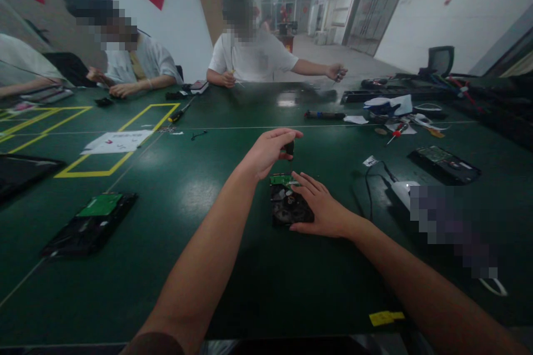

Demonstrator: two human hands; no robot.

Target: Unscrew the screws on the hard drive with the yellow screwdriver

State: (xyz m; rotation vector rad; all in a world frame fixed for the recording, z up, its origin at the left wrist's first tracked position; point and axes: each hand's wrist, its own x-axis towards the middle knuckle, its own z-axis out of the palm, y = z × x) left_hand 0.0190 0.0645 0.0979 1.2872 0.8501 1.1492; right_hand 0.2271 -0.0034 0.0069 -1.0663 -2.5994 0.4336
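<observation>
A hard drive [287, 208] lies flat on the green table in front of me, its green circuit board [281, 179] at the far end. My right hand [325, 205] grips it from the right, with the thumb at the near edge and the fingers over the far part. Above the board, my left hand [270, 152] is closed around a dark-handled screwdriver [288, 148] held upright. Its tip is too faint to tell whether it touches the drive.
Other hard drives lie at left [89, 222] and right [445, 163]. A cable [368, 188] and a partly blurred long object [449, 227] are to my right. A red-handled screwdriver [397, 132] lies beyond, near papers. Several people sit across the table [166, 277].
</observation>
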